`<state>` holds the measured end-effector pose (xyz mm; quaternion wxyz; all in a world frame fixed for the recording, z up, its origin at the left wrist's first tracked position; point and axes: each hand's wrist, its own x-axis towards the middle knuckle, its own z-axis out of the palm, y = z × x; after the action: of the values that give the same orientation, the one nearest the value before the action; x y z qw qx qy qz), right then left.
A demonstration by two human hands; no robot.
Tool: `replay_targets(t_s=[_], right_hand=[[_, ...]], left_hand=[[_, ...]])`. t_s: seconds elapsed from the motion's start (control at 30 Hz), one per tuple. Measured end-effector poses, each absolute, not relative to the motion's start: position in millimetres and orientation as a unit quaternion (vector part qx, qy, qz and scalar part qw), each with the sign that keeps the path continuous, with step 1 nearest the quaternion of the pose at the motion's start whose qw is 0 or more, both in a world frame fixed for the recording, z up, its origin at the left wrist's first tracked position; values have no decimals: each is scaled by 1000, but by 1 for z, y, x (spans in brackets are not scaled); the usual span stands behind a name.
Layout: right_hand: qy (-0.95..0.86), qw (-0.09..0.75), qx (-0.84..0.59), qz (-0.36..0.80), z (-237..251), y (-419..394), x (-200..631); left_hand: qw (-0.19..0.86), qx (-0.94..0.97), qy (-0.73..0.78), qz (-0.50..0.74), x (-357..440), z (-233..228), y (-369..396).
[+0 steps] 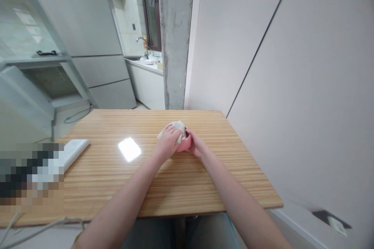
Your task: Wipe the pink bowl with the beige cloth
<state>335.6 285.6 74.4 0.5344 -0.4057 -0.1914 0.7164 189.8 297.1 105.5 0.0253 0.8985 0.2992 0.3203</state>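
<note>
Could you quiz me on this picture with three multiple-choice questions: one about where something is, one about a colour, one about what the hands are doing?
1. Where does the flat white device lie?
A. On the wooden table, towards its left edge
B. On the kitchen counter
C. On the floor

2. What colour is the small bowl?
A. Blue
B. Pink
C. Black

3. What is the left hand doing?
A. Resting flat on the table
B. Hanging at the person's side
C. Pressing a white cloth onto the bowl

Answers:
1 A: it lies on the wood grain near the left edge.
2 B: pink shows between the hands.
3 C: its fingers lie on the cloth, while the right hand holds the bowl's side.
</note>
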Motion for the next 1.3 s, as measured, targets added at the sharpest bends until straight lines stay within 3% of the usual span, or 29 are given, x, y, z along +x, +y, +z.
replay_targets(t_s=[0.3, 0.53, 0.7, 0.9, 1.0, 1.13, 1.3], right_hand=[[-188, 635, -376, 649, 71, 290, 335], [-251, 507, -402, 720, 72, 281, 333], [-264, 559, -394, 680, 68, 283, 327], [-248, 583, -339, 696, 74, 289, 335], [-245, 587, -343, 691, 77, 287, 336], [-210, 564, -372, 706, 79, 284, 338], [-184, 585, -373, 697, 80, 284, 336]], left_hand=[[17, 887, 332, 320, 199, 106, 286], [28, 860, 356, 366, 189, 109, 291], [46, 850, 335, 404, 189, 109, 288], [34, 729, 432, 530, 188, 101, 296], [89, 656, 436, 610, 185, 95, 305], [252, 478, 471, 697, 179, 87, 324], [370, 524, 432, 634, 190, 83, 322]])
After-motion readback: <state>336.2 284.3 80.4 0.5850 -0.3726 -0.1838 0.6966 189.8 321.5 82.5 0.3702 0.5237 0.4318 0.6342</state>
